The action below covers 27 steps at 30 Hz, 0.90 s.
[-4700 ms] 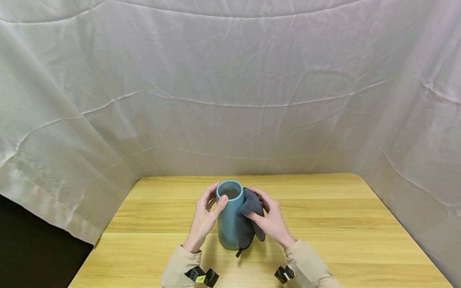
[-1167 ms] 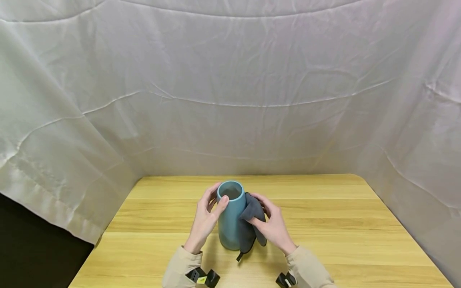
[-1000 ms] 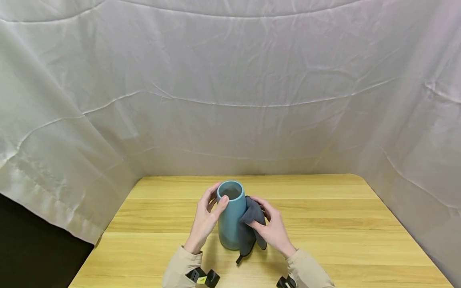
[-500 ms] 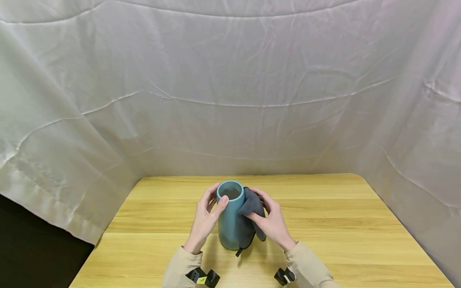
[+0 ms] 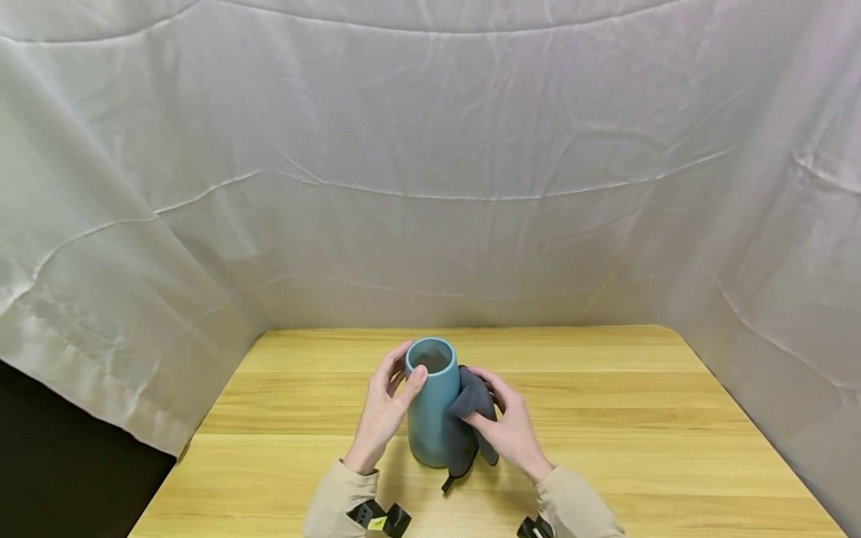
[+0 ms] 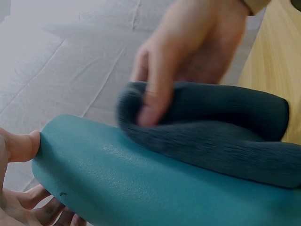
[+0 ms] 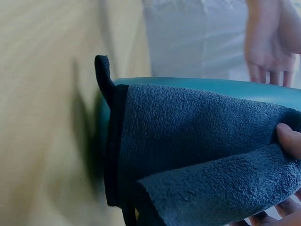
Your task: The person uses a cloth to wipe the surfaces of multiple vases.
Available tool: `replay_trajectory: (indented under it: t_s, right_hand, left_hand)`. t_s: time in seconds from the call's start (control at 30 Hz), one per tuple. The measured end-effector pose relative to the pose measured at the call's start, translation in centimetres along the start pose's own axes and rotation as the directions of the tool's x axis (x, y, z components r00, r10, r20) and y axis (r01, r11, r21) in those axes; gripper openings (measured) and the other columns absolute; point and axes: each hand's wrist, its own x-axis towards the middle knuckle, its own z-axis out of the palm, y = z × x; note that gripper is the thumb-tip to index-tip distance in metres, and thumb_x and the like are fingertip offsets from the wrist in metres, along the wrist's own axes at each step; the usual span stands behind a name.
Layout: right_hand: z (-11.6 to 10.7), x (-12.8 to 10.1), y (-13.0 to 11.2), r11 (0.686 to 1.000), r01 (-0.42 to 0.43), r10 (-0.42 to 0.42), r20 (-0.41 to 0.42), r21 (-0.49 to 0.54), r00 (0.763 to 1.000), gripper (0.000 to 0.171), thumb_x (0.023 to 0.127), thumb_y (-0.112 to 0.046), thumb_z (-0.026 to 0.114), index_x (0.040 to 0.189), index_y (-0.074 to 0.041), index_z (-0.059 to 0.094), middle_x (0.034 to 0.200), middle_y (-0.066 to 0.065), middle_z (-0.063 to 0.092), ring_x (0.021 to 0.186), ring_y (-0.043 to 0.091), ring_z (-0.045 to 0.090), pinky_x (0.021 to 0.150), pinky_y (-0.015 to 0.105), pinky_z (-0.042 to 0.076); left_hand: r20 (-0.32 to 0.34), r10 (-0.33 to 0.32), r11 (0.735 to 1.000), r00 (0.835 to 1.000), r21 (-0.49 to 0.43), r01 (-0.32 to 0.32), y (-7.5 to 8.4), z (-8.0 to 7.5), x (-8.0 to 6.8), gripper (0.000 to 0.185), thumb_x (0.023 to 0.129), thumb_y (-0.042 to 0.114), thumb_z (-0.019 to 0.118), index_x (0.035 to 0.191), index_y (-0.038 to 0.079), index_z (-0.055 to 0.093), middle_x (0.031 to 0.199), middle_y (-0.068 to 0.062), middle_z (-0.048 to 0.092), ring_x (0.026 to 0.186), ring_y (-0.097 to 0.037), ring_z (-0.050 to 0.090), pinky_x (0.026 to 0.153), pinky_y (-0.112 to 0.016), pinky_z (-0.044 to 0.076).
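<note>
A tall teal vase (image 5: pixel 427 426) with a round open mouth stands upright on the wooden table. My left hand (image 5: pixel 382 411) grips it near the rim from the left, thumb in front and the other fingers behind. In the left wrist view, a small dark mark shows on the vase's surface near those fingers. Against the right side of the vase lies a dark grey towel (image 5: pixel 464 426), folded over and fuzzy, with black edging. My right hand (image 5: pixel 507 430) pinches the towel between thumb and fingers. From its lower corner hangs a black loop (image 7: pixel 104 77).
The light wooden table (image 5: pixel 639 441) extends to both sides, its far corners rounded. Pale grey fabric (image 5: pixel 430 187) hangs behind it and along both sides. Black wrist straps with small cameras (image 5: pixel 395 519) sit over the beige sleeves (image 5: pixel 578 504).
Over the last second my right hand has slid the towel up along the vase's side and back down. The left hand and the vase have stayed almost still.
</note>
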Motion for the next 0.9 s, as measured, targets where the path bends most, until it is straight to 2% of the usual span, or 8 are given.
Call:
replay_trajectory:
  t_s: [0.1, 0.23, 0.67, 0.9]
  right_hand:
    - [0.1, -0.4, 0.5, 0.999, -0.034, 0.034, 0.008, -0.010, 0.999, 0.060, 0.083, -0.009, 0.082, 0.138, -0.016, 0.059, 0.136, 0.010, 0.065, 0.114, 0.021, 0.065, 0.097, 0.032, 0.054]
    - [0.2, -0.3, 0.5, 0.999, -0.048, 0.048, 0.004, -0.006, 0.999, 0.060, 0.083, -0.011, 0.082, 0.138, -0.017, 0.059, 0.137, 0.009, 0.065, 0.114, 0.023, 0.065, 0.097, 0.033, 0.053]
    - [-0.3, 1.4, -2.2, 0.996, 0.069, -0.068, -0.016, 0.061, 0.998, 0.059, 0.084, -0.004, 0.079, 0.138, -0.013, 0.059, 0.135, 0.013, 0.064, 0.112, 0.005, 0.063, 0.097, 0.028, 0.054]
    - [-0.3, 1.2, -1.8, 0.996, 0.083, -0.082, -0.016, 0.036, 0.996, 0.059, 0.083, -0.004, 0.080, 0.138, -0.012, 0.059, 0.134, 0.014, 0.065, 0.109, 0.005, 0.064, 0.095, 0.027, 0.055]
  left_hand:
    - [0.000, 0.004, 1.000, 1.000, 0.000, -0.004, 0.0, 0.0, 0.0, 0.048, 0.098, 0.012, 0.064, 0.143, 0.004, 0.051, 0.141, -0.018, 0.057, 0.131, -0.033, 0.052, 0.119, -0.052, 0.035]
    - [0.001, 0.009, 1.000, 1.000, -0.003, -0.009, 0.1, 0.0, 0.0, 0.047, 0.098, 0.012, 0.064, 0.143, 0.003, 0.051, 0.141, -0.019, 0.056, 0.131, -0.034, 0.052, 0.119, -0.054, 0.034]
    - [-0.008, -0.020, 1.000, 1.000, -0.006, 0.020, 0.2, 0.1, -0.1, 0.049, 0.096, 0.011, 0.066, 0.143, 0.007, 0.052, 0.140, -0.015, 0.057, 0.131, -0.030, 0.053, 0.119, -0.047, 0.036]
    - [-0.007, -0.023, 1.000, 1.000, -0.007, 0.023, 0.3, 0.1, -0.1, 0.049, 0.097, 0.011, 0.066, 0.143, 0.007, 0.052, 0.140, -0.015, 0.057, 0.132, -0.030, 0.053, 0.118, -0.044, 0.037]
